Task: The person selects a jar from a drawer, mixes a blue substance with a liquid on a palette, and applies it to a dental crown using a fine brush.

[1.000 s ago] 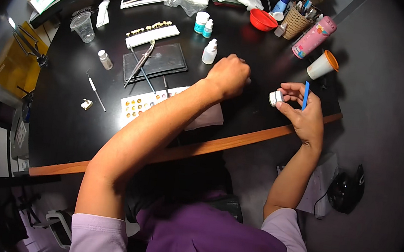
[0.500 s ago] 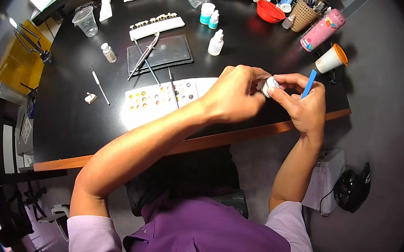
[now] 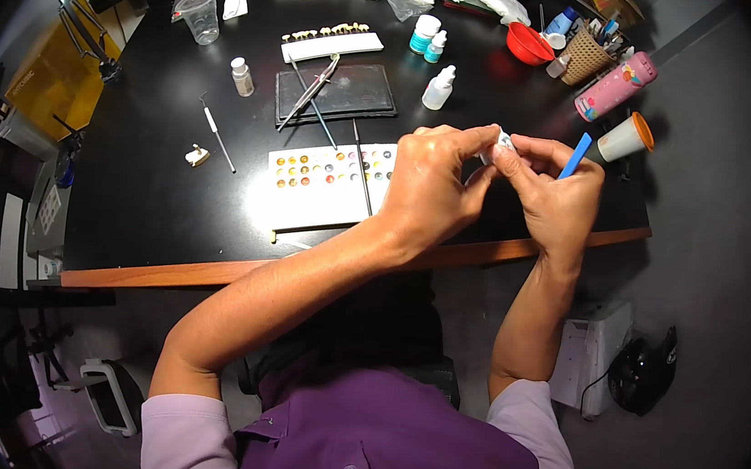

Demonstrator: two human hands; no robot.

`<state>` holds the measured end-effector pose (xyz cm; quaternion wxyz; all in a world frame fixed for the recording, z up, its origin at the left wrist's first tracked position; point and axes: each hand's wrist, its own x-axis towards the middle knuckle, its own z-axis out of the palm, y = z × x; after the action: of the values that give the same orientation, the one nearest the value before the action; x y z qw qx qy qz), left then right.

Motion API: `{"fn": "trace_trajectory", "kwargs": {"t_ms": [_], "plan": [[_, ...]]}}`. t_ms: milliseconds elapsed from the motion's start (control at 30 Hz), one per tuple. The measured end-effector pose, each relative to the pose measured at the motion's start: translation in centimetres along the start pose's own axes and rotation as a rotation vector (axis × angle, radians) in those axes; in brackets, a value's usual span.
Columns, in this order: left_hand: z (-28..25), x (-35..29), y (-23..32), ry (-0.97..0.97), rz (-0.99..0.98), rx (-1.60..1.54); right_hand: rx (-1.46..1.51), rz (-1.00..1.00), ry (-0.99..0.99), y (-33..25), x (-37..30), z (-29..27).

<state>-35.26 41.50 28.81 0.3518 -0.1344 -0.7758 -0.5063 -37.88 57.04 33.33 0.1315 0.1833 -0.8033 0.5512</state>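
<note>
Up over the right part of the desk, my left hand (image 3: 437, 172) and my right hand (image 3: 555, 185) meet around a small whitish jar (image 3: 504, 140). Fingers of both hands press on it and cover most of its surface. A flat blue plastic stick (image 3: 575, 156) pokes up from between the fingers of my right hand. Below and left of my left hand lies a white palette sheet (image 3: 306, 200) with rows of coloured dots. A thin dark brush (image 3: 361, 167) rests across that sheet.
Behind the palette, a black case (image 3: 353, 95) carries tweezers (image 3: 310, 90) and a blue-handled brush (image 3: 317, 111). A tooth shade holder (image 3: 331, 49), a dropper bottle (image 3: 438, 88) and a glass vial (image 3: 242, 78) stand about. An orange-rimmed cup (image 3: 625, 139) and a pink flask (image 3: 615, 86) are at right.
The view has shifted, so desk items sit farther right and mostly higher. Both hands still grip the jar, which is turned and more covered by fingers now.
</note>
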Motion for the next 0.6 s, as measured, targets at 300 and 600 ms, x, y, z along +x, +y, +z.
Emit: {"fn": "trace_trajectory", "kwargs": {"t_ms": [300, 600], "plan": [[-4.1, 1.5, 0.5, -0.397, -0.397, -0.411, -0.067, -0.211, -0.279, -1.8, 0.1, -0.6], [-6.0, 0.1, -0.5, -0.373, -0.438, -0.533, 0.05, -0.2, -0.509, -2.7, 1.0, 0.5]]}}
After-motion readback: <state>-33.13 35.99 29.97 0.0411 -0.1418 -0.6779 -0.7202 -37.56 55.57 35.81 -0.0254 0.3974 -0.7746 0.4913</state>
